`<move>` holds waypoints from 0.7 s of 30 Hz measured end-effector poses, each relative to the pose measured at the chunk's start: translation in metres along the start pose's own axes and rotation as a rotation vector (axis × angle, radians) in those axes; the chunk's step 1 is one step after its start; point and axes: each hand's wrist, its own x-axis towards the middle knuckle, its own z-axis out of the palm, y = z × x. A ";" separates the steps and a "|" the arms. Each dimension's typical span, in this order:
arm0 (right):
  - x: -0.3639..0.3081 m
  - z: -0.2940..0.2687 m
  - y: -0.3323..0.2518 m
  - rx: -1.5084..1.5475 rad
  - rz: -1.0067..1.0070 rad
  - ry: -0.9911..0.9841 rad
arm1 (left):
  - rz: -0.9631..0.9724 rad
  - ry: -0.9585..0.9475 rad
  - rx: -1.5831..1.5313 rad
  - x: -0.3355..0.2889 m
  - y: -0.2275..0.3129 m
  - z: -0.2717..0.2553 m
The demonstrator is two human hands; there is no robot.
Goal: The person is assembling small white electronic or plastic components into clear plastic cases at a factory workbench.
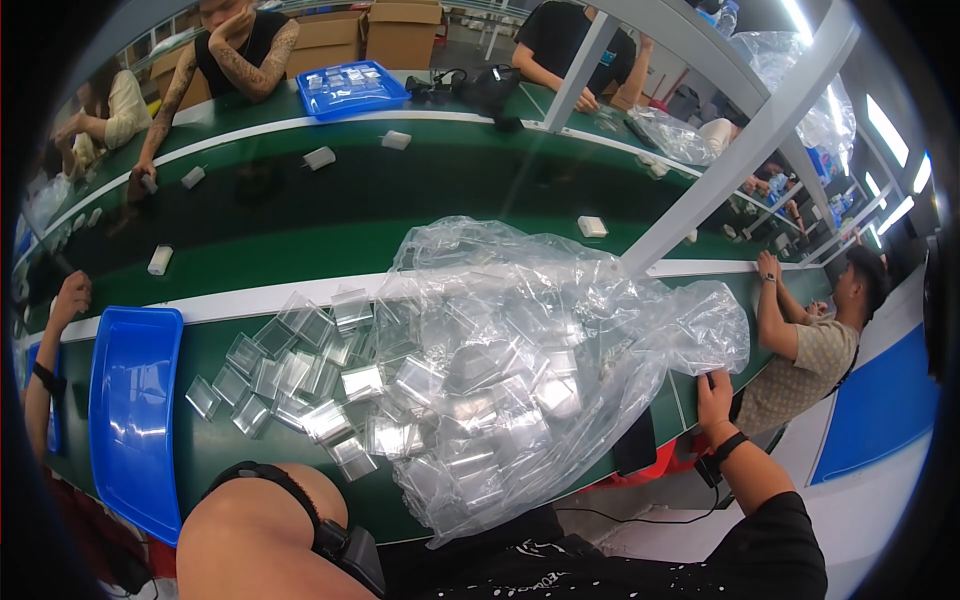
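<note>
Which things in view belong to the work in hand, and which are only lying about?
Probably the work:
- clear bag, its narrow end near the right hand
- loose clear plastic pieces beside it

Seemingly lying about:
- cardboard boxes
- dark flat object
- large blue tray at left

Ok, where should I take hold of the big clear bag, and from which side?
The bag is probably best gripped at its bunched neck, coming from the right, beside the right hand. It narrows there into gathered folds, while its wide left part spreads loosely around clear cases.
</note>
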 end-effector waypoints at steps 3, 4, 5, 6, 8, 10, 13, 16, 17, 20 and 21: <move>0.000 -0.001 -0.002 0.011 0.003 0.010 | -0.001 0.001 0.001 0.000 0.000 0.000; -0.001 -0.001 -0.002 0.003 -0.002 0.005 | -0.002 0.002 0.001 0.000 -0.001 0.000; 0.000 -0.001 -0.003 -0.004 0.021 0.000 | -0.002 0.004 0.001 0.001 -0.001 0.000; 0.000 -0.002 -0.004 0.002 -0.007 0.001 | -0.001 0.001 -0.001 0.000 -0.001 0.000; 0.000 -0.002 -0.005 0.017 0.021 0.003 | -0.002 0.003 -0.001 0.000 -0.001 -0.001; 0.000 -0.002 -0.005 0.021 0.009 0.009 | -0.004 0.002 -0.001 0.000 -0.002 -0.001; 0.000 -0.003 -0.006 0.012 0.016 -0.004 | -0.004 0.003 0.000 0.000 -0.002 -0.001; 0.000 -0.003 -0.006 0.014 0.004 -0.006 | -0.001 0.003 -0.002 -0.001 -0.003 -0.001; 0.000 -0.003 -0.007 0.022 0.026 -0.008 | -0.003 0.004 0.000 -0.001 -0.003 -0.001; 0.000 -0.003 -0.007 0.012 0.047 -0.010 | -0.003 0.005 -0.003 0.000 -0.003 -0.001; 0.000 -0.003 -0.007 0.008 0.013 -0.006 | -0.001 0.005 -0.005 0.000 -0.003 -0.001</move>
